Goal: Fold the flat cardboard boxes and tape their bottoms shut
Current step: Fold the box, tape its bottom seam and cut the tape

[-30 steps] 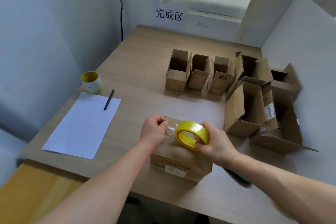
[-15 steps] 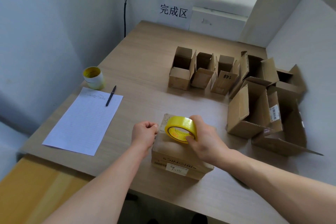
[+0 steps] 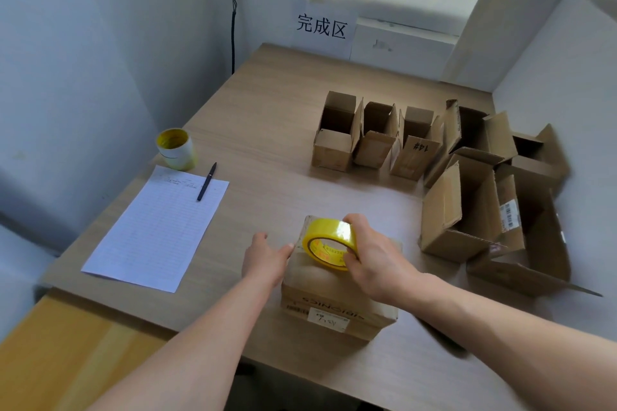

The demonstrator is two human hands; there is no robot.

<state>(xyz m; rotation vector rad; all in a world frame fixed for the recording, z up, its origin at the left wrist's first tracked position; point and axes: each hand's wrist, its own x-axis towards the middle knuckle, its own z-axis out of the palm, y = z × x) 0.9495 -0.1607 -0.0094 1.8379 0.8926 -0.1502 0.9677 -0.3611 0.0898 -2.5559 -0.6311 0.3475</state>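
Observation:
A small cardboard box [image 3: 334, 304] lies bottom-up near the table's front edge, with a white label on its near side. My right hand [image 3: 374, 260] grips a yellow tape roll [image 3: 330, 243] that rests on the box's top, toward its far left corner. My left hand [image 3: 267, 257] presses against the box's left side, its fingers apart and its thumb at the top edge beside the roll. Whether tape runs from the roll onto the box is hard to tell.
Several folded open boxes [image 3: 377, 137] stand in a row at the back right, with larger ones [image 3: 467, 210] to the right. A lined sheet [image 3: 157, 227] with a pen [image 3: 207, 181] and a second tape roll [image 3: 175, 148] lie at the left.
My right hand has carried the tape roll leftward across the box top to its far left corner. My left hand slid off the top down to the box's left side and opened.

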